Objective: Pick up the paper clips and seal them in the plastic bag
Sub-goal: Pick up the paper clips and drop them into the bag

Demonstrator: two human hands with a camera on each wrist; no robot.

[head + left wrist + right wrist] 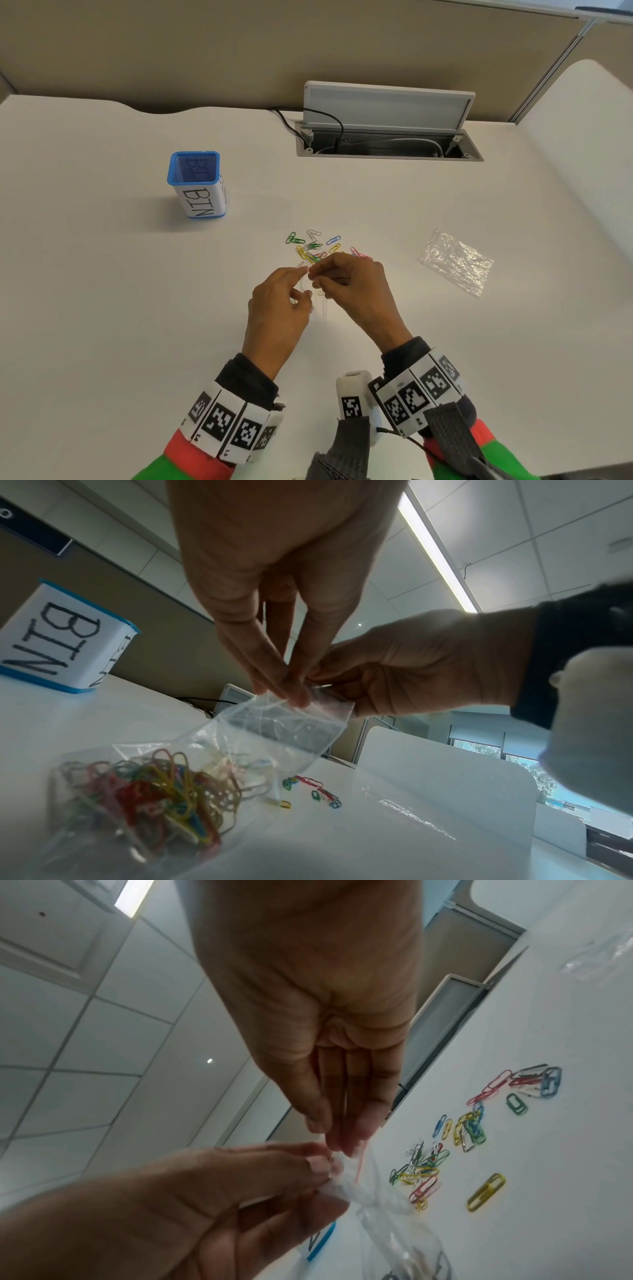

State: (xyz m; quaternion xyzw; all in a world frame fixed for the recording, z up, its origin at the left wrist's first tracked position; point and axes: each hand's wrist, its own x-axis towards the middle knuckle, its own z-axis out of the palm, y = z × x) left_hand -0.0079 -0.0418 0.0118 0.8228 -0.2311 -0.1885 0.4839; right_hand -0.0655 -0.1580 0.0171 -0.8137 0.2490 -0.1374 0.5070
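1. far left on the white desk (102,274) there's a blue mesh pen cup (196,183) with a paper label that says "BIN"; it stands upright, well apart from everything else
2. next over, the left hand (277,308) is up off the desk, thumb and fingertips pressed together on the top edge of a clear plastic bag (240,737); from the left wrist cam you can see the pinch right at the bag's mouth; the bag hangs down from there and its bottom rests on the desk
3. inside the bag's lower part sits a bunch of colored paper clips (154,791), red, yellow, green, blue all tangled; can't count them through the plastic
4. the right hand (352,287) is right beside the left, fingertips nearly touching it, also clamped on the bag's top edge with thumb against fingers; whether the mouth is closed or open I can't tell
5. just beyond both hands there's a loose pile of clips (318,246) on the desk, not bagged yet; green, yellow, white, blue, pink ones spread out
6. further right lies a second clear bag (455,262), flat and crinkly, nobody touching it
7. at the back, a cable hatch (387,130) in the desk with its lid flipped up and black cords running into it
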